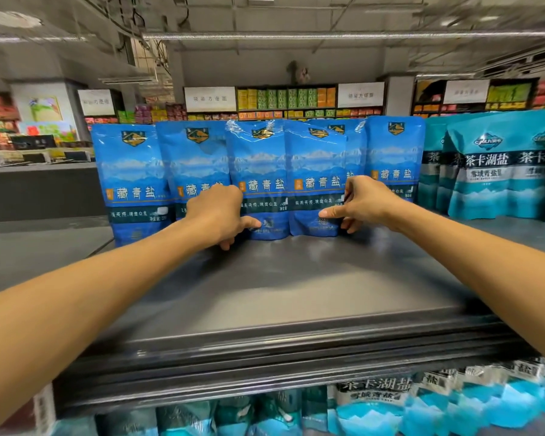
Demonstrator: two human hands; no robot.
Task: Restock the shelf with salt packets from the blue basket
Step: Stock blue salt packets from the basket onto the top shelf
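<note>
Two blue salt packets stand upright side by side at the middle of the top shelf (296, 287), edges touching or slightly overlapping, I can't tell which. My left hand (216, 212) grips the left packet (258, 171) at its lower left edge: thumb across the front near the bottom, fingers curled round behind. My right hand (364, 201) grips the right packet (315, 171) at its lower right edge, thumb on the front, fingers tucked behind. Both packets' bottoms sit on the dark grey shelf surface.

They stand in a row of matching blue packets: two more to the left (132, 180), partly behind my left hand, and others to the right (395, 155), one mostly hidden behind the right packet. All upright, labels facing me.

Further right on the same shelf, teal salt bags (497, 177) of another brand, upright, just beside the blue row. The shelf's front half is bare metal. Below its front lip, the lower shelf holds more teal bags (375, 407), blurred.

Background: store aisles with coloured boxed goods (283, 99), white hanging signs (210, 99), ceiling pipes. Blue basket not visible.
</note>
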